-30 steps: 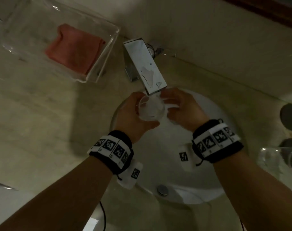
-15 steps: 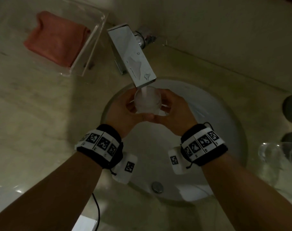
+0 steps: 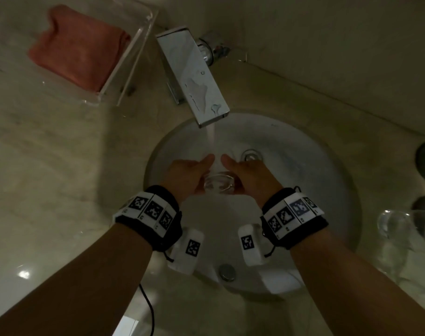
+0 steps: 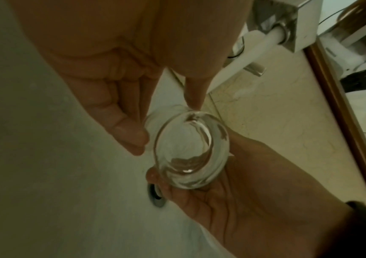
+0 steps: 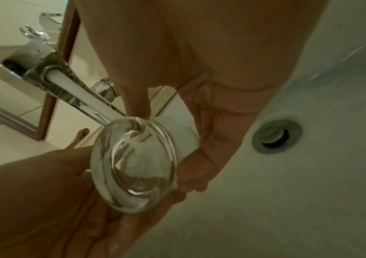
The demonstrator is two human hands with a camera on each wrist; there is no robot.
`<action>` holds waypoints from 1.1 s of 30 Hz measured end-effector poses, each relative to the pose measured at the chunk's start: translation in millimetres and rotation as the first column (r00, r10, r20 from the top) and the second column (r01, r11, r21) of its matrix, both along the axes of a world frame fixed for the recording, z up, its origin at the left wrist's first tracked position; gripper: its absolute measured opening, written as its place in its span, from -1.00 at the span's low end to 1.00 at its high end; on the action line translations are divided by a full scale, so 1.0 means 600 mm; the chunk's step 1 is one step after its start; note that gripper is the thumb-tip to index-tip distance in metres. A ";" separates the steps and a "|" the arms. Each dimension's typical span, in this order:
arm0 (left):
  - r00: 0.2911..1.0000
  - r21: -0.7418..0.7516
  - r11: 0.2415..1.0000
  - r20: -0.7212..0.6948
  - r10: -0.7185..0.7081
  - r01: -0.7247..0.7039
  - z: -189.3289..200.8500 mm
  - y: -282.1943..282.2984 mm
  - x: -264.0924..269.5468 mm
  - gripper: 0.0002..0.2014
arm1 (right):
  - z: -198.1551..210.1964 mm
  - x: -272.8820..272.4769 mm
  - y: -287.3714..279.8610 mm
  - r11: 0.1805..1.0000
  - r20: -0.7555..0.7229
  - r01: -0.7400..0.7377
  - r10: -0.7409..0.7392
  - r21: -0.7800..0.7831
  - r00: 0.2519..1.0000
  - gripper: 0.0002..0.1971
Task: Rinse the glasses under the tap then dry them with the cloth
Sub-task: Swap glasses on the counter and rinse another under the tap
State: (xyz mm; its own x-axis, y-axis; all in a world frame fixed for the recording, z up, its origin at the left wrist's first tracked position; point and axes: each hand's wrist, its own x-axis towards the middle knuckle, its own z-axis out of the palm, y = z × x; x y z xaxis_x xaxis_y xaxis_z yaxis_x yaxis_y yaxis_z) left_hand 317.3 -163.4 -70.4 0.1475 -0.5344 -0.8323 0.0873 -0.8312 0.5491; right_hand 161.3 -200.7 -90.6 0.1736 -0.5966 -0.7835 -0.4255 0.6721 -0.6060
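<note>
Both your left hand (image 3: pixel 189 175) and right hand (image 3: pixel 248 174) grip one glass (image 3: pixel 218 183) lying near-horizontal, thick base toward you, mouth toward the running tap (image 3: pixel 194 73).

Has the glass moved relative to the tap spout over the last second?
Yes. The glass, held by the left hand and right hand, now sits lower in the basin, away from the tap spout, its base toward the camera.
</note>
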 end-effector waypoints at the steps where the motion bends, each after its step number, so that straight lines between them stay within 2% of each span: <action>1: 0.999 -0.004 1.000 -0.021 0.025 -0.026 0.002 -0.002 0.000 -0.49 | -0.001 0.000 -0.001 0.999 0.026 0.024 -0.023 -0.025 0.999 -0.32; 4: 0.987 -0.040 0.990 -0.099 0.129 -0.134 0.007 -0.008 0.004 -0.52 | 0.009 0.003 -0.002 0.989 0.160 0.135 -0.124 -0.060 0.979 -0.54; 5: 0.980 -0.058 0.984 -0.122 0.159 -0.167 0.007 -0.010 0.006 -0.51 | 0.015 0.005 -0.004 0.984 0.179 0.159 -0.142 -0.083 0.973 -0.54; 8: 0.975 -0.109 0.977 -0.148 0.166 -0.183 0.007 -0.016 0.013 -0.52 | 0.022 0.013 -0.011 0.966 0.170 0.176 -0.144 -0.190 0.975 -0.26; 10: 0.978 -0.146 0.980 -0.180 0.107 -0.134 0.012 -0.018 0.013 -0.63 | 0.027 0.016 -0.014 0.967 0.166 0.137 -0.102 -0.215 0.981 -0.19; 12: 0.974 -0.175 0.978 -0.215 0.073 -0.112 0.017 -0.017 0.011 -0.65 | 0.040 0.019 -0.015 0.967 0.193 0.138 -0.097 -0.214 0.976 -0.32; 15: 0.967 -0.206 0.967 -0.237 0.097 -0.147 0.018 -0.018 0.009 -0.38 | 0.041 0.017 -0.015 0.969 0.232 0.194 -0.155 -0.155 0.960 -0.64; 17: 0.956 -0.215 0.959 -0.265 0.124 -0.184 0.017 -0.019 0.011 -0.33 | 0.039 0.016 -0.013 0.965 0.228 0.197 -0.156 -0.171 0.961 -0.67; 21: 0.942 -0.193 0.954 -0.291 0.166 -0.228 0.016 -0.018 0.017 -0.43 | 0.038 0.013 -0.017 0.953 0.220 0.193 -0.141 -0.234 0.965 -0.62; 24: 0.965 -0.240 0.953 -0.227 0.129 -0.184 0.012 -0.018 0.015 -0.28 | 0.037 0.010 -0.021 0.946 0.180 0.145 -0.095 -0.291 0.979 -0.61; 25: 0.981 -0.271 0.953 -0.172 0.086 -0.131 0.010 -0.018 0.014 -0.24 | 0.039 0.009 -0.021 0.944 0.178 0.132 -0.080 -0.303 0.981 -0.64; 27: 0.999 -0.329 0.944 -0.035 -0.010 -0.002 0.012 -0.019 0.012 -0.28 | 0.044 0.007 -0.020 0.942 0.181 0.121 -0.066 -0.314 0.981 -0.69; 29: 0.993 -0.384 0.918 0.091 -0.070 0.099 0.016 -0.018 0.012 -0.27 | 0.046 0.003 -0.021 0.944 0.220 0.125 -0.058 -0.304 0.974 -0.69; 33: 0.950 -0.443 0.863 0.290 -0.118 0.243 0.019 -0.015 0.010 -0.09 | 0.056 0.000 -0.027 0.929 0.273 0.164 -0.072 -0.332 0.959 -0.70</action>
State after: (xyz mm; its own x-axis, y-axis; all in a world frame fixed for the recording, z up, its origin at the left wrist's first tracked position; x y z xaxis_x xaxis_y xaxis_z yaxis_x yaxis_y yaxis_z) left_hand 323.6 -172.1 -58.8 0.1755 -0.8873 -0.4264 -0.2275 -0.4580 0.8594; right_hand 161.2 -216.6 -56.8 0.2484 -0.8515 -0.4617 -0.1586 0.4345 -0.8866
